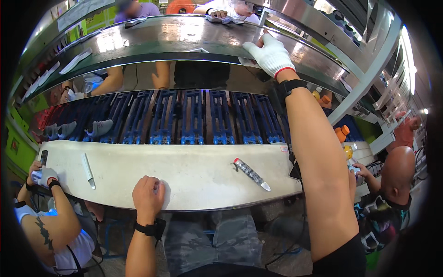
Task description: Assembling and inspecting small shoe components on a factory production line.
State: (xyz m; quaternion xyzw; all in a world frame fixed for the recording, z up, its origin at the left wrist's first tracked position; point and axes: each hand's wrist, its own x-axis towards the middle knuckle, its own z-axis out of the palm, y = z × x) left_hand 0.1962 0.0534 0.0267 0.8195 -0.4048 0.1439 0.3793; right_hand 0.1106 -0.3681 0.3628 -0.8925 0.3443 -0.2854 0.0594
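Note:
My left hand (148, 196) is bare and rests on the white tabletop (194, 184) near its front edge, fingers curled in a loose fist, with nothing visible in it. My right hand (273, 56) wears a white knitted glove with a red cuff. It reaches far out over the dark upper conveyor belt (175, 39), thumb and fingers apart; no held thing shows. Under its wrist side is a small flat grey piece (247, 61) at the belt's edge. Between my arms lies a slim tool (251, 174) with a speckled dark wrap, a red end and a pale tip.
A white blade-like tool (87, 171) lies at the table's left. Beyond the table runs a row of blue slatted carriers (191, 117), with grey shoes (99, 128) at its left. Pale soles (76, 61) ride the belt. Orange-capped bottles (342, 133) stand right. Co-workers sit on both sides and opposite.

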